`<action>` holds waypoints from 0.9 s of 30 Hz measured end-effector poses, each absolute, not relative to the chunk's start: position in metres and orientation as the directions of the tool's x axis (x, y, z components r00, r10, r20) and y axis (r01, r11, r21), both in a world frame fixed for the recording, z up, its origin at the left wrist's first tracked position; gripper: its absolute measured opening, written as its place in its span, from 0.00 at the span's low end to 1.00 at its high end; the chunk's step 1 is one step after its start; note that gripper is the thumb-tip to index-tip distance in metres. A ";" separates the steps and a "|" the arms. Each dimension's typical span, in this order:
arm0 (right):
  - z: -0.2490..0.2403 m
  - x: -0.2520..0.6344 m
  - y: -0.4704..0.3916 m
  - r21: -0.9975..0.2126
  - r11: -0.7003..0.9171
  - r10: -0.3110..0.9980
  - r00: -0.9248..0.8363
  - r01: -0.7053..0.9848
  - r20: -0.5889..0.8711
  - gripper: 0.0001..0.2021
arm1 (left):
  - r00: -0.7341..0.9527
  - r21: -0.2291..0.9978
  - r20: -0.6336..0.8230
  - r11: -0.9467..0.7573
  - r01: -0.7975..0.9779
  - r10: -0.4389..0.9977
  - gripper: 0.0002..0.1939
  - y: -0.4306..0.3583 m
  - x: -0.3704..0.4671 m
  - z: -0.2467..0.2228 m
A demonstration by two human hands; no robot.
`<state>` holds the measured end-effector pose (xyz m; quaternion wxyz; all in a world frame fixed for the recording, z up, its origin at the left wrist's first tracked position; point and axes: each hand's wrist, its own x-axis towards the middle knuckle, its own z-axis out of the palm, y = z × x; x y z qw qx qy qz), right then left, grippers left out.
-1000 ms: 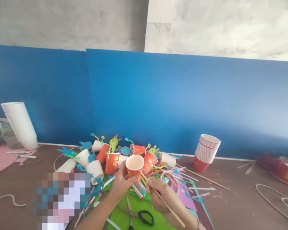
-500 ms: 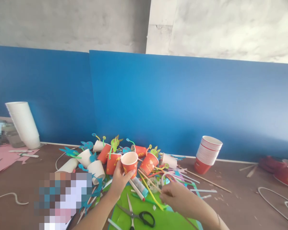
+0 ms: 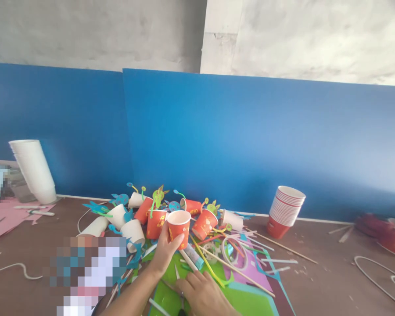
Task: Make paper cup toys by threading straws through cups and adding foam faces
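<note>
A red paper cup (image 3: 178, 230) with a white inside is held upright by my left hand (image 3: 166, 252), thumb across its front. My right hand (image 3: 204, 292) is lower, over the green sheet (image 3: 246, 300), with its fingers closed on the scissors (image 3: 177, 273). It hides most of the black handles, and the blades point away from me. Beside it lie a thin wooden stick (image 3: 242, 273), a yellow pipe cleaner (image 3: 210, 265) and a capped white marker (image 3: 188, 260). Behind the held cup are several decorated cups, including a red one (image 3: 156, 224) with a green paper creature head (image 3: 158, 196).
A stack of red-and-white cups (image 3: 287, 210) stands on the right, and a tall white stack (image 3: 33, 171) leans on the left. Rolls of clear tape (image 3: 234, 254), straws and paper scraps lie around. A blue panel (image 3: 250, 140) rises behind the brown table (image 3: 319, 281).
My right hand has let go of the wooden stick, which now lies across the sheets. It has moved left and down onto the scissors. The left hand still holds the cup.
</note>
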<state>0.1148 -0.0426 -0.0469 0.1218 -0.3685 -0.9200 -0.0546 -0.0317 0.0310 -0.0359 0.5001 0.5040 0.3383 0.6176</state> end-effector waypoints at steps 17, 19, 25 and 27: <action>0.078 0.171 -0.052 -0.628 0.412 0.911 -0.325 0.660 0.255 0.21 | 0.123 0.956 0.292 -0.289 -0.044 0.948 0.27 0.022 -0.026 -0.034; 0.068 0.170 -0.042 -0.520 0.366 0.926 -0.248 0.772 0.285 0.21 | 0.151 0.948 0.313 -0.318 0.013 0.938 0.27 0.018 -0.024 -0.030; 0.051 0.162 -0.032 -0.222 0.270 0.963 -0.257 0.937 0.085 0.22 | 0.272 0.933 0.312 -0.347 0.092 0.910 0.29 0.007 -0.020 -0.023; 0.051 0.161 -0.032 -0.172 0.267 0.964 -0.260 0.948 0.060 0.23 | 0.284 0.929 0.310 -0.352 0.112 0.907 0.30 0.006 -0.019 -0.024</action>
